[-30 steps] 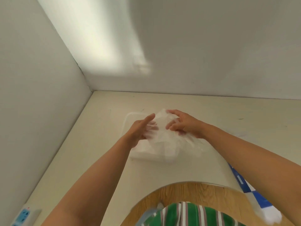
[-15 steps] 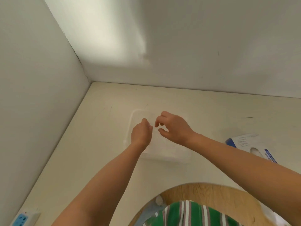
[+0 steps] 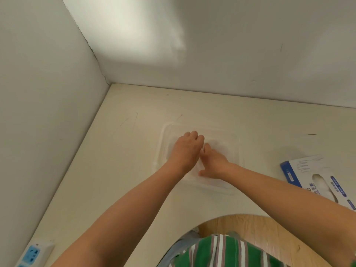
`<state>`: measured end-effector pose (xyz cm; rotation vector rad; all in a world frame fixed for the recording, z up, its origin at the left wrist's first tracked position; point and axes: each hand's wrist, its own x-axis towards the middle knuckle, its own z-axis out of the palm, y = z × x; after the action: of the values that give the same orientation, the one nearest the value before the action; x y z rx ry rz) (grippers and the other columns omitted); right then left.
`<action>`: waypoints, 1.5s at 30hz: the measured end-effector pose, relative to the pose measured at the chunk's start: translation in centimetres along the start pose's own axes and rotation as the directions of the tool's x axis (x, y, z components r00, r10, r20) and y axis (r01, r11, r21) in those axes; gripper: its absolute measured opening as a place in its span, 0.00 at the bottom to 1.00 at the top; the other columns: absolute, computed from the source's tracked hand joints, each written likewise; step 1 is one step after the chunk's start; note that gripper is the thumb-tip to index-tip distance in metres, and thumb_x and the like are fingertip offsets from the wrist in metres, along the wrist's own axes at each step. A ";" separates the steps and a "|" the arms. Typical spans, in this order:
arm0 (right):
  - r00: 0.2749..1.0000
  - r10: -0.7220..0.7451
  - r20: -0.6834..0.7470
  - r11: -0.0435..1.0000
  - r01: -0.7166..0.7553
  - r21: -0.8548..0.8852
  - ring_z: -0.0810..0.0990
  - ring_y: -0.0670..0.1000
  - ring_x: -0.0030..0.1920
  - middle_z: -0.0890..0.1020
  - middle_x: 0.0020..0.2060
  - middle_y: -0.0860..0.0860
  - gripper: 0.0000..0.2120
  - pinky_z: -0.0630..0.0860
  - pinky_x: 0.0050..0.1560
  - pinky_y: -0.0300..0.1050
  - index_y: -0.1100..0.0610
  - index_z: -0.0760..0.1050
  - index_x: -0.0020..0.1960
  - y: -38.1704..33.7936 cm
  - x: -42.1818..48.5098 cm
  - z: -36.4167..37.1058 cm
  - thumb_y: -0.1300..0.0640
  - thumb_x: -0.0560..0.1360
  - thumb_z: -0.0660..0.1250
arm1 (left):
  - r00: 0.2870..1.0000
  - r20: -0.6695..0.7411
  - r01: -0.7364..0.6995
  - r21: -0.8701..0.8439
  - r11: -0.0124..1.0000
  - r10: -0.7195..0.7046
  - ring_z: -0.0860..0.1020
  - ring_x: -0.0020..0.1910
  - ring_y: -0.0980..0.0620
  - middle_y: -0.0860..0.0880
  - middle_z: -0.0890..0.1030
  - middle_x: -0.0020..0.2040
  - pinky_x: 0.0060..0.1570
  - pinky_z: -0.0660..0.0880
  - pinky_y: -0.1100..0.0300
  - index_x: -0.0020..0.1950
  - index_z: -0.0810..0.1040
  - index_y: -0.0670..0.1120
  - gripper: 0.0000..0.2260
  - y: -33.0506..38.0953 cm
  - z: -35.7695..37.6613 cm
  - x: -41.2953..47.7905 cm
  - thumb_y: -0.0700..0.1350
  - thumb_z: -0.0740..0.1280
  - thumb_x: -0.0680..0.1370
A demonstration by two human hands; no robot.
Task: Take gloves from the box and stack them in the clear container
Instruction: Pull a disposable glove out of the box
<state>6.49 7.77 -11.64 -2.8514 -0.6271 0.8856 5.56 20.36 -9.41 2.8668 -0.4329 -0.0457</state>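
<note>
The clear container [image 3: 237,145] sits on the cream table, with pale translucent gloves [image 3: 217,143] faintly visible inside it. Both hands are down inside the container. My left hand [image 3: 187,149] has its fingers bent downward at the knuckles; its fingertips and whatever they touch are hidden. My right hand [image 3: 214,160] lies palm down on the gloves with its thumb spread toward me, and its fingers reach forward beside the left hand. The white and blue glove box [image 3: 300,170] lies to the right, and more gloves show through its oval opening.
A white wall stands close on the left, another along the back, meeting in a corner. A white and blue power strip [image 3: 32,253] lies at the near left table edge. The table's curved cutout [image 3: 250,222] surrounds my green striped shirt [image 3: 231,251].
A glove held up above the container by both hands has been lowered into it. Both hands have dropped inside. The view shifted left, bringing the glove box into sight.
</note>
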 end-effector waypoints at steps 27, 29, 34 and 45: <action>0.967 -0.039 -0.253 0.985 0.080 0.153 0.77 0.55 0.55 0.77 0.57 0.53 0.15 0.74 0.52 0.47 0.55 0.76 0.63 0.9 -3.8 -5.1 0.55 0.78 0.62 | 0.836 0.338 0.396 0.177 0.901 -0.433 0.77 0.45 0.49 0.49 0.81 0.50 0.40 0.70 0.59 0.58 0.78 0.46 0.11 1.5 -3.0 1.6 0.44 0.63 0.77; 0.902 -0.023 -0.432 0.954 0.149 0.261 0.78 0.52 0.49 0.80 0.50 0.50 0.11 0.75 0.49 0.47 0.52 0.79 0.56 2.0 -5.7 -6.7 0.56 0.77 0.61 | 0.880 0.151 0.446 0.064 0.893 -0.450 0.76 0.41 0.48 0.49 0.80 0.45 0.37 0.69 0.58 0.54 0.78 0.44 0.09 3.5 -3.9 2.2 0.42 0.61 0.77; 0.794 0.129 -0.594 0.875 0.191 0.446 0.77 0.47 0.39 0.82 0.40 0.47 0.07 0.77 0.44 0.48 0.53 0.81 0.46 8.6 -10.0 -7.0 0.57 0.75 0.64 | 0.912 -0.044 0.375 -0.311 0.873 -0.408 0.78 0.43 0.48 0.49 0.81 0.44 0.42 0.75 0.53 0.56 0.73 0.47 0.08 11.1 -4.1 3.4 0.47 0.61 0.79; 0.850 0.453 -0.270 0.822 -0.281 0.496 0.78 0.49 0.46 0.81 0.48 0.50 0.07 0.77 0.48 0.46 0.51 0.77 0.54 24.9 -19.2 2.3 0.57 0.77 0.63 | 0.928 0.358 0.261 -0.435 0.862 -0.100 0.80 0.45 0.45 0.49 0.81 0.43 0.46 0.78 0.53 0.47 0.75 0.49 0.03 25.7 4.6 3.0 0.47 0.63 0.78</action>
<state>-0.24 -22.87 -8.57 -2.6309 0.1788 0.4049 0.74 -5.42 -7.69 2.3939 -0.1663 -0.5839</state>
